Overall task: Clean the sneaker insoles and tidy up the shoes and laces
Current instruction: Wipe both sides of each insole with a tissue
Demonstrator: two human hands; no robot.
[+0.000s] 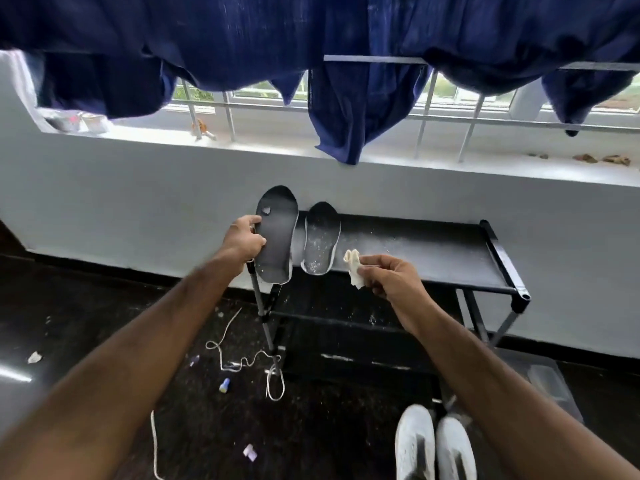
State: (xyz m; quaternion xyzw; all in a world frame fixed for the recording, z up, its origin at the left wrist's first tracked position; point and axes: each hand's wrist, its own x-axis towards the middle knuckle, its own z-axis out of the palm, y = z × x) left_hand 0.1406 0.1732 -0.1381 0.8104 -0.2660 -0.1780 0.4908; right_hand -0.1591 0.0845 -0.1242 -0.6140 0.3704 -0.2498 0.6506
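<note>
Indoors, below a barred window (pixel 346 102) draped with dark blue cloth (pixel 346 81), a person stands over a low black shoe rack (pixel 450 251) set against a pale wall. At the centre of the frame the left hand (pixel 242 242) grips the left edge of a dark insole (pixel 277 237), fingers and thumb curled round it, holding it upright at the rack's left end. Just right of it a second insole (pixel 320 237), speckled with white flecks, leans on the rack's top shelf against the wall. Further right, the right hand (pixel 391 277) pinches a small crumpled cream cloth (pixel 353 268) between thumb and curled fingers, close beside the second insole but apart from it.

On the dark floor at lower centre, a white shoelace (pixel 242 362) lies in loose loops by the rack's leg, and another lace (pixel 154 445) trails off the bottom edge at lower left. A pair of white sneakers (pixel 433 445) stands side by side at the lower right, between the person's forearms. Small scraps of litter, among them a blue-and-yellow piece (pixel 224 385) and a lilac one (pixel 250 452), dot the floor to the left. Brown debris (pixel 602 159) sits on the window ledge at upper right.
</note>
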